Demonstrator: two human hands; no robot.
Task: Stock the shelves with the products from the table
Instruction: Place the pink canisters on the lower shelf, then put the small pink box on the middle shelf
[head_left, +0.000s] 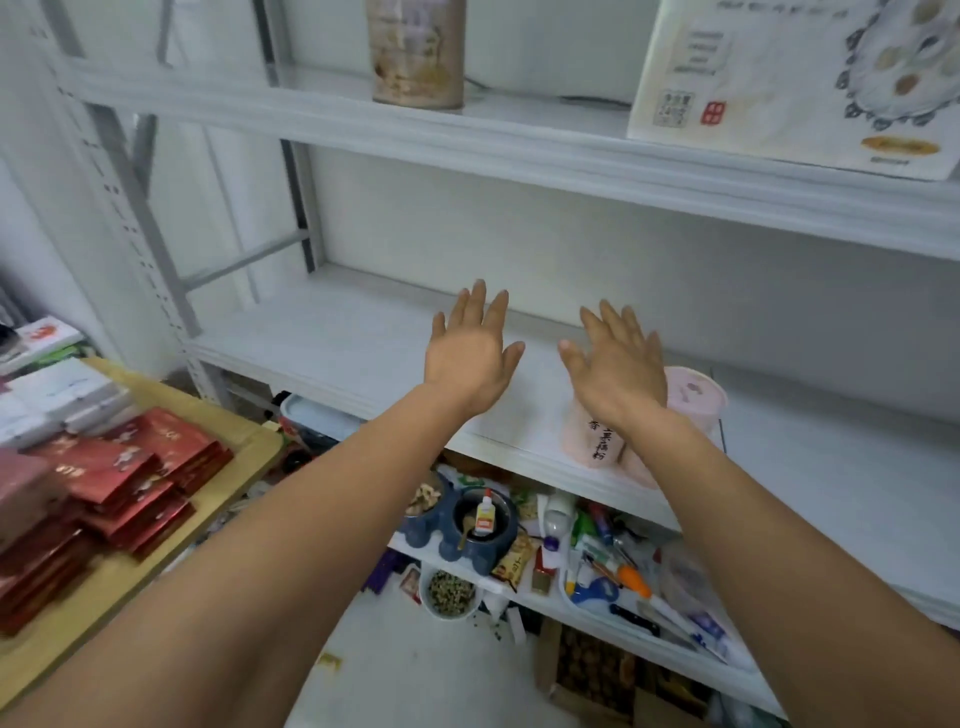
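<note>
Several flat red boxes (119, 478) lie stacked in overlapping piles on the wooden surface (156, 566) at the left. Behind them, toward the surface's far edge, sit white boxes (62, 395). Just past its far right corner stands a white metal rack.

Both arms reach out over the rack's middle shelf (337, 348). The left hand (470, 358) and the right hand (618, 369) are side by side, palms down. Their fingers are straight and spread, and they hold nothing.

A pink canister (696, 400) with black characters on its side lies on this shelf near the front edge, partly hidden under the right wrist. Whether the wrist touches it cannot be told.

On the top shelf (519, 140) a tall printed tin (415, 52) stands upright. A large white printed box (779, 78) stands well apart from it, toward the right end.

The lower shelf is crowded. A dark blue double bowl stand (467, 545) has a small glue bottle (485, 512) in one bowl. Beside it to the right is a tray of pens and scissors (623, 587).
</note>
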